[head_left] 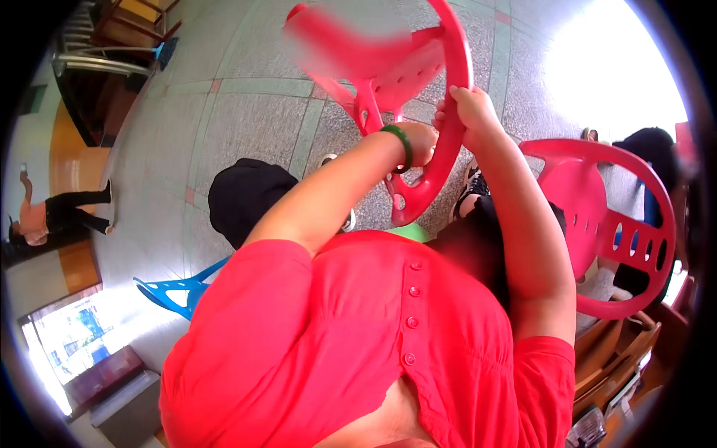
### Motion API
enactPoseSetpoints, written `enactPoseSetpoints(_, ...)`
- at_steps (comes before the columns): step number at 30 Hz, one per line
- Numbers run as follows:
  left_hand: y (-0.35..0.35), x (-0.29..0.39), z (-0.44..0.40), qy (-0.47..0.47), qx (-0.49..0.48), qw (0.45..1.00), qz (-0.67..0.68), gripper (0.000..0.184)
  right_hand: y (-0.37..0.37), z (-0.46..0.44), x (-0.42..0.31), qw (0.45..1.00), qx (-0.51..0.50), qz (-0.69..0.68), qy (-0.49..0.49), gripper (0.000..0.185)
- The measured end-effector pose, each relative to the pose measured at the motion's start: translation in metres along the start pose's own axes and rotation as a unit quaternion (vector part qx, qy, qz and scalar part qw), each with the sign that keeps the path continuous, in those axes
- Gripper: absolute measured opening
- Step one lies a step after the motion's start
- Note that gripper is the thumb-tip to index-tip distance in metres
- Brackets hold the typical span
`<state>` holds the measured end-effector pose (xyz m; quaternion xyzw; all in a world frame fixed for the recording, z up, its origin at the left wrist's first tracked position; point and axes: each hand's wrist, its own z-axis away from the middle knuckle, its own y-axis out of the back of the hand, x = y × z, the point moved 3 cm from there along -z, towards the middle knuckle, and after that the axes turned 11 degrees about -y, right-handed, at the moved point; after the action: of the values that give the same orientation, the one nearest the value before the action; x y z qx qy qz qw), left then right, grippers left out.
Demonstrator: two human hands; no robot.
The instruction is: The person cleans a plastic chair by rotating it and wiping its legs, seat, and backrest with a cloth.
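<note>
A red plastic chair [457, 52] is tilted up in front of my body, its curved rim towards me and its far part blurred. On the inner side of that rim is my left hand [422, 144], with a green bangle at the wrist; its fingers are partly hidden by the rim. My right hand [474, 113] wraps round the rim from the outer side, a little higher up. A second red chair [582, 190] with slots stands to the right, beside my right arm.
Part of a blue chair [168, 287] shows at left. A distant person [75, 211] is at far left; another, in dark clothing [648, 149], is at right. Wooden furniture [612, 355] lies lower right. A broom [167, 54] is at upper left. Tiled floor [254, 112] surrounds the held chair.
</note>
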<state>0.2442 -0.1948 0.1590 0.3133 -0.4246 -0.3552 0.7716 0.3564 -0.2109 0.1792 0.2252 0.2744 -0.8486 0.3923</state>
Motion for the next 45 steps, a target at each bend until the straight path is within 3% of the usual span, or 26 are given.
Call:
enactPoseSetpoints(2, -0.016, -0.012, -0.004, -0.266, -0.020, 0.956, -0.124, 0.021, 0.000, 0.005, 0.002, 1.000, 0.019, 0.007, -0.001, 0.012)
enactPoseSetpoints(3, 0.008, -0.009, 0.011, -0.148, 0.003, 0.980, 0.130, 0.023, 0.000, 0.004, 0.002, 0.999, 0.015, 0.038, 0.006, 0.013)
enactPoseSetpoints(4, 0.021, -0.012, 0.028, -0.014, 0.030, 0.928, 0.370, 0.025, -0.001, 0.004, 0.001, 0.997, 0.010, 0.070, 0.014, 0.015)
enactPoseSetpoints(6, 0.052, -0.044, 0.040, -0.116, 0.145, 0.927, 0.327, 0.031, 0.001, 0.005, -0.002, 0.998, 0.026, 0.060, 0.006, 0.018)
enactPoseSetpoints(8, 0.106, -0.041, 0.058, -0.096, 0.167, 0.919, 0.343, 0.030, 0.004, 0.003, -0.005, 0.998, 0.014, 0.066, 0.000, 0.017)
enactPoseSetpoints(9, 0.133, -0.028, 0.062, -0.125, 0.163, 0.932, 0.297, 0.030, 0.004, 0.002, -0.005, 0.998, 0.014, 0.062, -0.003, 0.017)
enactPoseSetpoints(11, 0.160, -0.032, 0.059, -0.297, 0.183, 0.934, 0.071, 0.030, 0.000, -0.001, -0.004, 0.998, 0.015, 0.063, 0.001, 0.017)
enactPoseSetpoints(13, 0.180, -0.063, 0.034, -0.405, 0.089, 0.885, 0.213, 0.029, -0.003, 0.000, -0.002, 0.998, 0.014, 0.064, 0.003, 0.017)
enactPoseSetpoints(14, 0.185, -0.029, 0.023, -0.282, 0.150, 0.946, -0.057, 0.021, -0.006, 0.001, -0.002, 0.998, 0.010, 0.067, 0.008, 0.017)
enactPoseSetpoints(15, 0.191, 0.005, 0.013, -0.134, 0.140, 0.924, -0.329, 0.014, -0.009, 0.006, -0.004, 0.996, 0.018, 0.087, 0.011, 0.017)
enactPoseSetpoints(16, 0.194, 0.032, 0.020, -0.003, 0.155, 0.925, -0.346, 0.019, -0.009, 0.005, -0.005, 0.996, 0.018, 0.092, 0.006, 0.017)
enactPoseSetpoints(17, 0.170, 0.000, -0.010, 0.067, 0.158, 0.944, -0.282, 0.025, -0.007, 0.003, -0.007, 0.996, 0.030, 0.086, 0.007, 0.017)
enactPoseSetpoints(19, 0.143, -0.029, -0.030, 0.138, 0.157, 0.955, -0.210, 0.032, -0.003, 0.003, -0.010, 0.997, 0.042, 0.068, -0.007, 0.015)
enactPoseSetpoints(22, 0.126, -0.029, -0.016, 0.160, 0.197, 0.958, -0.134, 0.040, 0.002, 0.002, -0.013, 1.000, 0.022, -0.006, -0.018, 0.014)
enactPoseSetpoints(23, 0.099, -0.059, -0.015, 0.125, 0.236, 0.945, -0.190, 0.044, 0.009, -0.007, -0.016, 1.000, 0.009, -0.010, -0.010, 0.014)
enactPoseSetpoints(25, 0.092, -0.068, 0.013, 0.060, 0.212, 0.955, -0.197, 0.055, 0.020, -0.022, -0.020, 0.998, -0.007, -0.059, -0.037, 0.013)
enactPoseSetpoints(26, 0.074, -0.082, 0.023, 0.086, 0.222, 0.951, -0.195, 0.054, 0.023, -0.027, -0.020, 0.995, -0.014, -0.083, -0.055, 0.013)
enactPoseSetpoints(29, 0.053, -0.085, 0.053, 0.071, 0.223, 0.950, -0.205, 0.051, 0.017, -0.023, -0.014, 0.998, -0.019, -0.046, -0.043, 0.011)
enactPoseSetpoints(32, 0.029, -0.103, 0.068, 0.006, 0.220, 0.969, -0.109, 0.043, 0.006, -0.013, -0.010, 0.999, -0.027, 0.027, -0.009, 0.010)
enactPoseSetpoints(34, 0.019, -0.112, 0.088, 0.006, 0.250, 0.968, 0.027, 0.039, -0.002, -0.003, -0.006, 0.995, -0.007, 0.094, 0.017, 0.011)
enactPoseSetpoints(36, 0.015, -0.114, 0.110, 0.100, 0.170, 0.940, 0.278, 0.036, -0.003, -0.003, -0.002, 0.994, -0.011, 0.108, 0.020, 0.013)
enactPoseSetpoints(39, 0.007, -0.131, 0.142, 0.143, 0.171, 0.934, 0.281, 0.033, 0.002, -0.010, -0.005, 0.997, -0.026, 0.073, 0.003, 0.014)
enactPoseSetpoints(41, 0.002, -0.157, 0.164, 0.216, 0.157, 0.954, 0.136, 0.029, 0.005, -0.011, -0.011, 0.998, -0.034, 0.050, 0.000, 0.011)
enactPoseSetpoints(42, 0.002, -0.167, 0.174, 0.223, 0.162, 0.952, 0.136, 0.029, 0.005, -0.011, -0.012, 0.999, -0.032, 0.035, -0.012, 0.011)
enactPoseSetpoints(44, 0.007, -0.185, 0.190, 0.214, 0.266, 0.921, 0.189, 0.027, 0.005, -0.012, -0.015, 0.999, -0.026, 0.029, -0.021, 0.011)
enactPoseSetpoints(45, 0.014, -0.185, 0.194, 0.212, 0.310, 0.867, 0.328, 0.027, 0.007, -0.013, -0.016, 0.999, -0.024, 0.027, -0.020, 0.011)
